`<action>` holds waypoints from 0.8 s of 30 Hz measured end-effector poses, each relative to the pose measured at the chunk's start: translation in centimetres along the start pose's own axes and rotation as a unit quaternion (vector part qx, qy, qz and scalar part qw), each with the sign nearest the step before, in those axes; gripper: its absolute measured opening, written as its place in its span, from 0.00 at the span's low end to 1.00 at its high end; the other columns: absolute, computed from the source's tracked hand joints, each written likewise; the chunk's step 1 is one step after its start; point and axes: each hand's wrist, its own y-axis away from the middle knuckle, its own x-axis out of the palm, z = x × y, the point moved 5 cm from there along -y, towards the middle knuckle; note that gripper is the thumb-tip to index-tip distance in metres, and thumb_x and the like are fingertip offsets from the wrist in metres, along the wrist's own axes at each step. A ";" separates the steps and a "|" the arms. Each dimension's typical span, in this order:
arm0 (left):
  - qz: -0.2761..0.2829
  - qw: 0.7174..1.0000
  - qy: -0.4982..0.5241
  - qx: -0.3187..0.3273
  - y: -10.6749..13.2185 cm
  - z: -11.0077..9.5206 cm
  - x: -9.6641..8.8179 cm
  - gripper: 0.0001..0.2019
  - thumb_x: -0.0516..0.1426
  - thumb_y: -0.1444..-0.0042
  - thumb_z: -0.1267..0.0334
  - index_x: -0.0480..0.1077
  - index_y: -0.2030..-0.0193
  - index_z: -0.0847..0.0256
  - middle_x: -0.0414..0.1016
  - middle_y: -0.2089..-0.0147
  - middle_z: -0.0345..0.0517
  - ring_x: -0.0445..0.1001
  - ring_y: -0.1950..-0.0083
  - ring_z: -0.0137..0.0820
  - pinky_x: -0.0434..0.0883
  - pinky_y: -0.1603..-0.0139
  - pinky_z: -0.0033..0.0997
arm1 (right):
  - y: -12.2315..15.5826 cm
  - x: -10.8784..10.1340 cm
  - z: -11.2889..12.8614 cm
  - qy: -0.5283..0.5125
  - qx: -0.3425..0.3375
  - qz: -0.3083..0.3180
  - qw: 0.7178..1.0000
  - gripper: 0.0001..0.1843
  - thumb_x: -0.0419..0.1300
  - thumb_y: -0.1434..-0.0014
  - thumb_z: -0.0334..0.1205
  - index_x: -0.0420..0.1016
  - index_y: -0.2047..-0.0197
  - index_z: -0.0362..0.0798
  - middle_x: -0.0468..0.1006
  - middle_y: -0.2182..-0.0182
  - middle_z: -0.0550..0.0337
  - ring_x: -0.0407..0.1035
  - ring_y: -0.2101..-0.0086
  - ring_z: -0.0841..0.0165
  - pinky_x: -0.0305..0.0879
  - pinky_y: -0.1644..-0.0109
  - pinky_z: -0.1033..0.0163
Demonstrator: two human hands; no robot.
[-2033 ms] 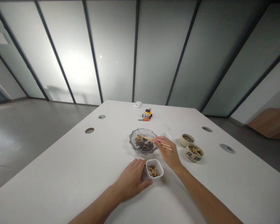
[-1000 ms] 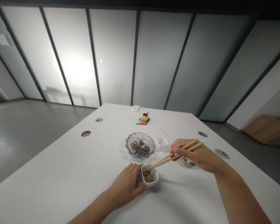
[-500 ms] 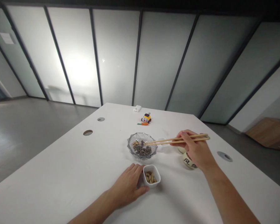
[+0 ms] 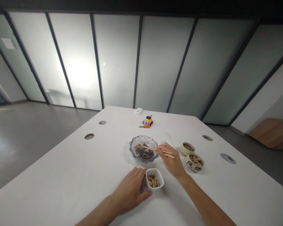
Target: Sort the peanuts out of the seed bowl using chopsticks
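Observation:
My right hand (image 4: 171, 159) is closed around a pair of wooden chopsticks (image 4: 168, 153). Their tips reach into a scalloped clear glass bowl (image 4: 133, 154), at a few pale peanuts (image 4: 137, 146) on its left side. Dark striped seeds (image 4: 145, 153) cover much of the bowl's bottom. Nearer to me, a small square white bowl (image 4: 162, 185) holds several peanuts in their shells (image 4: 153, 181). My left hand (image 4: 131, 189) steadies it from the left, fingers at its far side and thumb at its near corner.
Two cream pots stand to the right: the nearer pot (image 4: 191, 165) bears dark characters and holds peanuts, the other (image 4: 184, 151) sits behind it. Farther back are a yellow toy car (image 4: 148, 121), an orange toy carrot (image 4: 146, 126) and a white device (image 4: 138, 111). Round holes pierce the white table (image 4: 61, 175).
My right hand has moved left and nearer to the glass bowl, with the chopsticks' tips shifting to the peanuts on its left. The cream pots are now uncovered. My left hand stays on the white bowl.

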 end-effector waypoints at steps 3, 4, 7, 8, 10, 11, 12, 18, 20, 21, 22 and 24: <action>-0.001 1.000 0.001 -0.001 0.0 0.0 0.0 0.20 0.68 0.37 0.60 0.68 0.42 0.55 0.76 0.40 0.50 0.73 0.42 0.46 0.69 0.40 0.43 | 0.0 0.0 0.1 -0.004 -0.011 0.005 1.000 0.20 0.61 0.27 0.56 0.85 0.61 0.51 0.83 0.64 0.53 0.77 0.63 0.59 0.74 0.56 0.56; -0.001 1.000 0.002 -0.001 0.0 0.0 0.1 0.21 0.68 0.37 0.60 0.68 0.42 0.55 0.76 0.40 0.49 0.73 0.42 0.46 0.69 0.40 0.43 | 0.0 -0.1 0.2 -0.002 -0.013 0.004 1.000 0.20 0.61 0.27 0.55 0.85 0.61 0.51 0.83 0.64 0.53 0.77 0.63 0.59 0.74 0.56 0.56; -0.003 1.000 0.004 0.000 0.0 0.1 0.1 0.20 0.68 0.37 0.60 0.68 0.42 0.55 0.76 0.41 0.49 0.73 0.42 0.46 0.68 0.40 0.43 | -0.4 -1.2 0.5 0.006 -0.010 -0.006 1.000 0.20 0.61 0.27 0.55 0.86 0.61 0.50 0.84 0.63 0.51 0.79 0.62 0.59 0.76 0.56 0.55; -0.003 1.000 0.004 0.001 0.0 0.1 0.1 0.19 0.68 0.37 0.60 0.69 0.43 0.56 0.76 0.41 0.49 0.73 0.42 0.46 0.68 0.40 0.43 | -0.6 -1.7 0.7 0.006 -0.007 -0.010 1.000 0.21 0.61 0.28 0.56 0.87 0.61 0.49 0.84 0.63 0.51 0.79 0.61 0.58 0.77 0.56 0.55; -0.003 1.000 0.006 0.002 0.0 0.2 0.1 0.19 0.68 0.37 0.61 0.69 0.43 0.55 0.76 0.41 0.49 0.73 0.42 0.46 0.68 0.40 0.43 | -1.0 -2.9 0.8 -0.009 0.007 -0.018 1.000 0.23 0.62 0.29 0.58 0.87 0.61 0.49 0.85 0.62 0.50 0.81 0.60 0.57 0.80 0.54 0.54; -0.003 1.000 0.007 0.002 -0.1 0.1 0.1 0.20 0.68 0.37 0.61 0.68 0.42 0.55 0.76 0.41 0.49 0.73 0.42 0.46 0.68 0.40 0.43 | -1.2 -3.5 0.7 -0.028 0.021 -0.023 0.999 0.23 0.62 0.29 0.60 0.87 0.61 0.49 0.85 0.61 0.51 0.81 0.59 0.57 0.81 0.53 0.53; -0.002 1.000 0.009 0.002 -0.1 0.1 0.0 0.20 0.68 0.37 0.62 0.68 0.42 0.55 0.76 0.41 0.49 0.73 0.42 0.46 0.68 0.40 0.43 | -1.4 -4.1 0.6 -0.051 0.039 -0.028 0.998 0.23 0.63 0.30 0.60 0.87 0.60 0.49 0.85 0.60 0.51 0.82 0.58 0.57 0.83 0.52 0.53; 0.000 1.000 0.012 -0.003 -0.1 0.1 -0.1 0.20 0.67 0.38 0.62 0.68 0.42 0.55 0.76 0.41 0.49 0.73 0.42 0.46 0.69 0.39 0.43 | -1.9 -5.3 0.9 -0.154 0.112 -0.039 0.981 0.25 0.71 0.40 0.64 0.87 0.64 0.47 0.84 0.61 0.52 0.84 0.57 0.56 0.86 0.49 0.51; -0.001 1.000 0.013 -0.005 -0.1 0.1 -0.1 0.20 0.67 0.38 0.62 0.68 0.42 0.55 0.76 0.41 0.50 0.73 0.42 0.46 0.69 0.39 0.44 | -2.1 -5.6 1.4 -0.173 0.123 -0.034 0.977 0.25 0.73 0.42 0.64 0.88 0.65 0.48 0.84 0.62 0.53 0.85 0.58 0.55 0.87 0.49 0.51; 0.000 1.000 0.013 -0.007 -0.1 0.1 -0.1 0.19 0.67 0.38 0.62 0.68 0.43 0.55 0.76 0.42 0.50 0.73 0.42 0.46 0.69 0.38 0.44 | -2.2 -5.9 1.7 -0.179 0.129 -0.028 0.975 0.25 0.73 0.43 0.64 0.88 0.66 0.48 0.84 0.62 0.53 0.85 0.58 0.55 0.87 0.50 0.51; 0.000 1.000 0.014 -0.008 -0.1 0.1 -0.1 0.19 0.67 0.38 0.62 0.68 0.43 0.54 0.76 0.42 0.50 0.73 0.42 0.46 0.69 0.38 0.44 | -2.3 -6.2 2.0 -0.183 0.136 -0.021 0.974 0.25 0.74 0.44 0.65 0.88 0.66 0.48 0.84 0.62 0.53 0.85 0.58 0.55 0.87 0.50 0.50; -0.001 1.000 0.014 -0.008 -0.1 0.1 -0.2 0.19 0.66 0.38 0.61 0.68 0.43 0.54 0.76 0.41 0.50 0.73 0.42 0.47 0.69 0.38 0.44 | -2.4 -7.0 2.5 -0.188 0.149 -0.007 0.971 0.25 0.75 0.45 0.64 0.88 0.67 0.48 0.85 0.64 0.53 0.85 0.60 0.55 0.87 0.51 0.51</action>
